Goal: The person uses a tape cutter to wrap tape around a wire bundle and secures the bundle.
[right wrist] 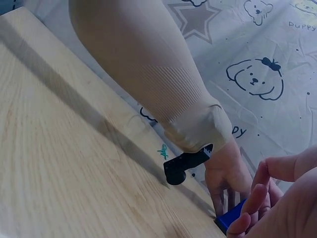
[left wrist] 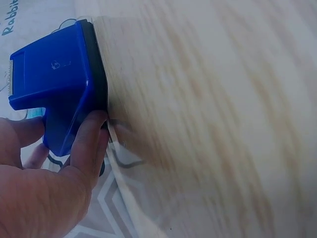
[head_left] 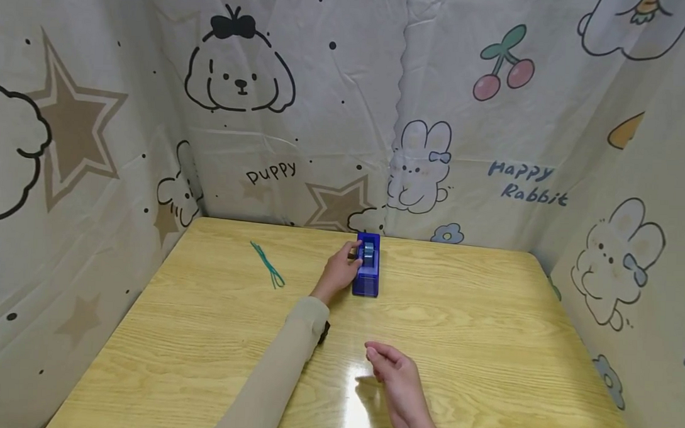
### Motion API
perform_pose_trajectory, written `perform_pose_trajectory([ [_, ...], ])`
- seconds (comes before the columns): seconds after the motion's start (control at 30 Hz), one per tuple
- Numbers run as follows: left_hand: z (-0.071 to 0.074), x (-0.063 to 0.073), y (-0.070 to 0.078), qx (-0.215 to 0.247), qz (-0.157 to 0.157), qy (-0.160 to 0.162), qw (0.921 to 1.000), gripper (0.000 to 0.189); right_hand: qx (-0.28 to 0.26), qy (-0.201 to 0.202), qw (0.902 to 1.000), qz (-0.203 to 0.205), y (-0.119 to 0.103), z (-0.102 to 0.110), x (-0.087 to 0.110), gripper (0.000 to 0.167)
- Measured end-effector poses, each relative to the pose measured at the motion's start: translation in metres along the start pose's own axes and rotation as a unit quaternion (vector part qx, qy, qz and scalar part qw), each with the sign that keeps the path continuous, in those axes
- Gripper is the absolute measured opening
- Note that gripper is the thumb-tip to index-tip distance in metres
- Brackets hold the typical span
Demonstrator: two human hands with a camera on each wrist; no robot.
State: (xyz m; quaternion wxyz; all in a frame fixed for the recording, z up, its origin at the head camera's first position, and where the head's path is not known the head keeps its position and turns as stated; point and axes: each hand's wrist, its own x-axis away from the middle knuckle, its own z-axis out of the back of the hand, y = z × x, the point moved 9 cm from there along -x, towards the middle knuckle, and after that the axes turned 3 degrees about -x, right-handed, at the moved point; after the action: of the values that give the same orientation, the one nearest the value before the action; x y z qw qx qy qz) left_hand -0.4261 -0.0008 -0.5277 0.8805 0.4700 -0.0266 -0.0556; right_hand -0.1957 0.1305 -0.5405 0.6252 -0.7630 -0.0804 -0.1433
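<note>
A blue tape dispenser point(head_left: 366, 287) with a roll of clear tape stands near the back edge of the table. My left hand point(head_left: 338, 272) grips it from its left side, around the end holding the roll. The left wrist view shows the dispenser point(left wrist: 57, 64) close up, its toothed cutter at the far left and fingers against its lower part. Nearer to me, my right hand point(head_left: 397, 383) is above the table with thumb and index fingertips together. I cannot tell whether thin clear tape lies between them.
A folded teal cord point(head_left: 268, 265) lies on the wooden table point(head_left: 474, 326), left of the dispenser. Printed fabric point(head_left: 336, 69) hangs behind the table and along both sides. A black device point(right wrist: 185, 166) is on my left wrist.
</note>
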Motion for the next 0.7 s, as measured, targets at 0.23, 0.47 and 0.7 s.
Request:
perform_pose_trajectory([
  [0.23, 0.0, 0.0, 0.0, 0.0, 0.002, -0.002, 1.0, 0.048, -0.006, -0.004, 1.0, 0.003, 0.002, 0.002, 0.004, 0.039],
  [0.47, 0.0, 0.001, 0.001, 0.003, 0.002, -0.002, 1.0, 0.047, -0.002, -0.015, 0.9999, -0.008, 0.003, 0.0, 0.01, 0.036],
  [0.7, 0.0, 0.001, 0.001, 0.005, 0.008, -0.005, 1.0, 0.047, -0.004, -0.021, 0.9998, -0.001, 0.003, -0.002, 0.015, 0.036],
])
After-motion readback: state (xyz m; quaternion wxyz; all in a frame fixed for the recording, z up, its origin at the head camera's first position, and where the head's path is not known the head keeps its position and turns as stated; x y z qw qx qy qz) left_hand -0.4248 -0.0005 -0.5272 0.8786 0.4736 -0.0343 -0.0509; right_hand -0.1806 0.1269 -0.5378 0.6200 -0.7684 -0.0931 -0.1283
